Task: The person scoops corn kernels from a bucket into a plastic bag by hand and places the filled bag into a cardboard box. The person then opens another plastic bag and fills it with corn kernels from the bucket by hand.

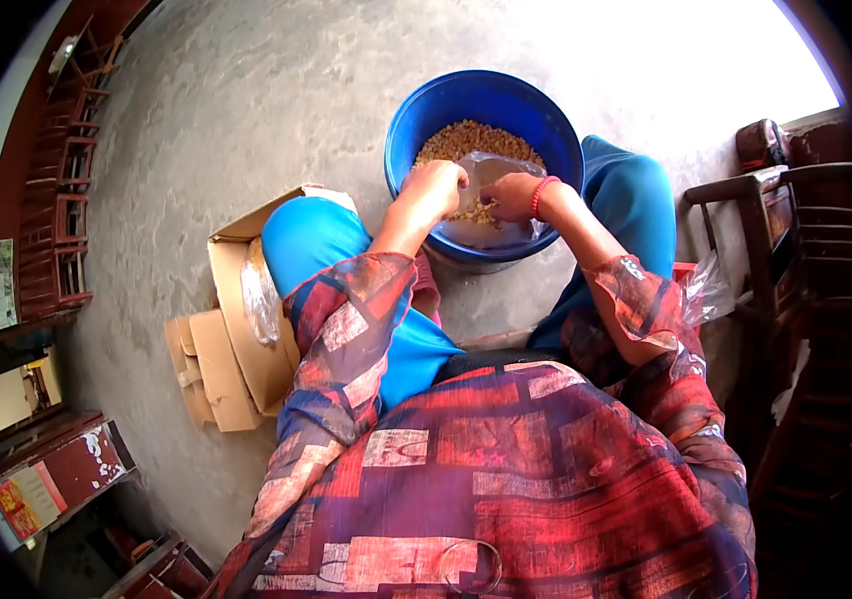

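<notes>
A deep blue bucket [408, 112] stands on the floor between my knees, partly filled with small tan kernels [476, 137] whose exact kind I cannot tell. Over them, at the near side of the bucket, lies a clear plastic bag [491, 236] with some kernels showing in it. My left hand [434, 188] has its fingers closed at the bag's left edge. My right hand [514, 196], with a red beaded bracelet [543, 197] at the wrist, curls its fingers down close to the kernels in the bag. Its fingertips are partly hidden.
To my left an open cardboard box [236, 265] holds a clear plastic package [259, 299]. Dark wooden chairs [825, 200] stand at the right, with another plastic bag [707, 290] beside my leg. Wooden furniture [66, 215] lines the left wall.
</notes>
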Tool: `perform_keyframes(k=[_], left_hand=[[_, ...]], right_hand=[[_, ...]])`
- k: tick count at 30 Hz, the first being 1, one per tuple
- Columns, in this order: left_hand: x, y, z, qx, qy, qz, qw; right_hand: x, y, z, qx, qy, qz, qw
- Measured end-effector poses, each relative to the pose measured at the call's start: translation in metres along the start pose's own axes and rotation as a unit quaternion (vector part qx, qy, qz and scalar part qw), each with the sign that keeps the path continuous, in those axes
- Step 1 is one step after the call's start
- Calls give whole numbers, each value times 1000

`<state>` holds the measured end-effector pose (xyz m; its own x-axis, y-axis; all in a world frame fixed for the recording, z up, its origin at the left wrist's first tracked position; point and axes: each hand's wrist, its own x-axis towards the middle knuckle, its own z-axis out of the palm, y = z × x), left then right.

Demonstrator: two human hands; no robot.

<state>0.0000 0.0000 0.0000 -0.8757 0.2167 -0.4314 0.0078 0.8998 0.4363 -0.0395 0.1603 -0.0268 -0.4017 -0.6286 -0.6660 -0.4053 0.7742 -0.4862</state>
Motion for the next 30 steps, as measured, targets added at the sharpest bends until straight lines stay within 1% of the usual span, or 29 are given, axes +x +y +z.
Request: perform_keyframes(k=[2, 5, 6, 8, 9, 11, 12, 14, 18, 20, 24, 26, 30], left_hand=[[3, -4, 4, -20, 12, 3, 1000], [5, -6, 9, -23, 36, 6, 999], [6, -7, 11, -24, 35, 5, 999], [8, -9, 14, -24, 77, 5, 997], [7, -8, 13, -24, 76, 5, 997], [5, -8, 12, -14, 77, 41, 996], [5, -10, 14, -15, 76, 40, 996], [5, -15, 18, -11, 80, 79, 994], [10, -19, 20, -14, 66, 85, 994], [10, -16, 18, -13, 54, 73, 996], [8, -10, 17, -19, 40, 44, 998], [8, -9, 16, -8, 22, 39, 999], [7, -8, 16, -9, 13, 26, 1000]], right_hand=[[-6, -6, -4, 17, -13, 21, 1000], [8, 7, 6, 3, 4, -6, 1000], [6, 6, 5, 4, 2, -6, 1000], [3, 4, 4, 15, 1, 3, 1000], [5, 5, 5, 16, 0, 3, 1000], [9, 8, 8, 2, 6, -5, 1000], [9, 7, 7, 2, 5, -5, 1000], [9, 6, 7, -8, 4, -7, 1000], [-7, -9, -3, 7, -7, 15, 1000], [-9, -11, -3, 0, -8, 34, 999], [4, 1, 4, -10, -13, 25, 1000], [13, 10, 10, -48, 7, -10, 999], [9, 6, 8, -50, -1, 11, 999]])
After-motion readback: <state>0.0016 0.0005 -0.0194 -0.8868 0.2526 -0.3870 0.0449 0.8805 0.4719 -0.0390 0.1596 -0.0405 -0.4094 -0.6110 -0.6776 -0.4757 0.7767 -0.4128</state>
